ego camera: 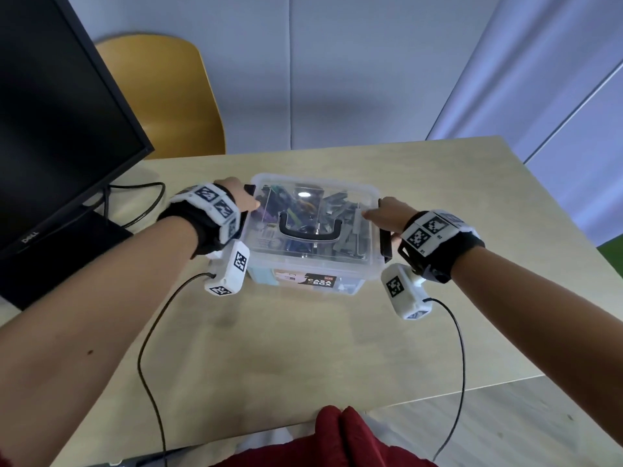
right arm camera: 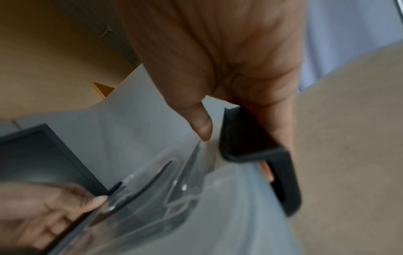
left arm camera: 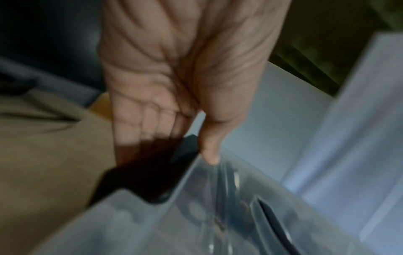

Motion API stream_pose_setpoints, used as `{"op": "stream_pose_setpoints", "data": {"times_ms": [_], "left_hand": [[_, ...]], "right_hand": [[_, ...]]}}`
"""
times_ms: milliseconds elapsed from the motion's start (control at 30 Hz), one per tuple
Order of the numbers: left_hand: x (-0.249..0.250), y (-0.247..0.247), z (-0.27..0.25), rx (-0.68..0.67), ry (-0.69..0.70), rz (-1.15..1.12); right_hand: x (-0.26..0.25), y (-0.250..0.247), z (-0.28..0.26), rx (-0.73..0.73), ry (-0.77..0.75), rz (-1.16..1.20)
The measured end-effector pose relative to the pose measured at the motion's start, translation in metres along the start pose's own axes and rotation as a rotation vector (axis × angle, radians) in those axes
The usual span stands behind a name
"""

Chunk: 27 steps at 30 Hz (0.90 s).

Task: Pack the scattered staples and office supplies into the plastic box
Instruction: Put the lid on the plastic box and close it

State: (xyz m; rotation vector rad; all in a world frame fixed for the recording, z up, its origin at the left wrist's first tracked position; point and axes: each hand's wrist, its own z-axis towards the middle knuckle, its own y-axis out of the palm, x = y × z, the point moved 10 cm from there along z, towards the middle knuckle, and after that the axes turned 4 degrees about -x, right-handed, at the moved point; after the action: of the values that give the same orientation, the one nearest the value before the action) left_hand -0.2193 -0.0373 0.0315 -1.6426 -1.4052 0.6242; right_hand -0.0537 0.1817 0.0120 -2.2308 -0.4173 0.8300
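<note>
Clear plastic box (ego camera: 312,264), lid (ego camera: 337,188) on, black handle (ego camera: 310,230), supplies inside.

Between the hands, the box (ego camera: 312,230) is clear plastic with a black handle (ego camera: 310,229), black side clips (ego camera: 385,242) and a black-and-white label (ego camera: 320,282). Contents show grey, purple and green. Wristbands (ego camera: 215,210) are black with white, black-patterned tags. Table (ego camera: 303,348) beige. Monitor (ego camera: 57,112) left of left hand: black. Chair (ego camera: 175,96) yellow.
</note>
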Motion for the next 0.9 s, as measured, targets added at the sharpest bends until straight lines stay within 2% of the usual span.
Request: {"op": "stream_pose_setpoints", "data": {"times_ms": [100,167,200,267,367,500,533,567,633,700,800,900], "left_hand": [[-0.022,0.027,0.01,-0.216,-0.028,-0.355],[-0.03,0.036,0.011,-0.259,-0.06,-0.59],[-0.033,0.038,0.01,-0.271,-0.08,-0.619],[-0.031,0.033,0.005,-0.253,-0.085,-0.517],[-0.025,0.026,0.0,-0.177,-0.05,-0.227],[-0.022,0.044,-0.008,-0.287,-0.016,-0.373],[-0.019,0.036,-0.011,-0.28,-0.006,-0.3],[-0.012,0.022,-0.012,-0.223,0.021,-0.147],[0.018,-0.015,-0.016,0.0,0.132,0.148],[0.057,-0.031,-0.018,0.128,0.278,0.16],[0.12,-0.015,-0.023,0.11,0.501,0.104],[0.18,0.011,-0.03,0.071,0.698,0.158]], "right_hand": [[0.013,0.015,-0.01,-0.082,0.028,0.233],[0.018,0.023,-0.014,-0.094,0.06,0.283],[0.017,0.024,-0.014,-0.081,0.067,0.273],[0.016,0.02,-0.009,-0.043,0.078,0.21],[0.009,0.012,-0.003,-0.003,0.067,0.089],[0.004,-0.007,0.007,0.055,0.029,-0.057],[0.003,-0.011,0.008,0.069,0.018,-0.075],[0.002,-0.014,0.009,0.086,0.006,-0.083],[0.004,-0.016,0.007,0.09,-0.007,-0.081],[0.01,-0.01,0.004,0.054,-0.01,0.001],[0.019,-0.001,-0.002,0.064,0.005,0.095],[0.018,-0.003,-0.006,0.19,-0.018,0.116]]}}
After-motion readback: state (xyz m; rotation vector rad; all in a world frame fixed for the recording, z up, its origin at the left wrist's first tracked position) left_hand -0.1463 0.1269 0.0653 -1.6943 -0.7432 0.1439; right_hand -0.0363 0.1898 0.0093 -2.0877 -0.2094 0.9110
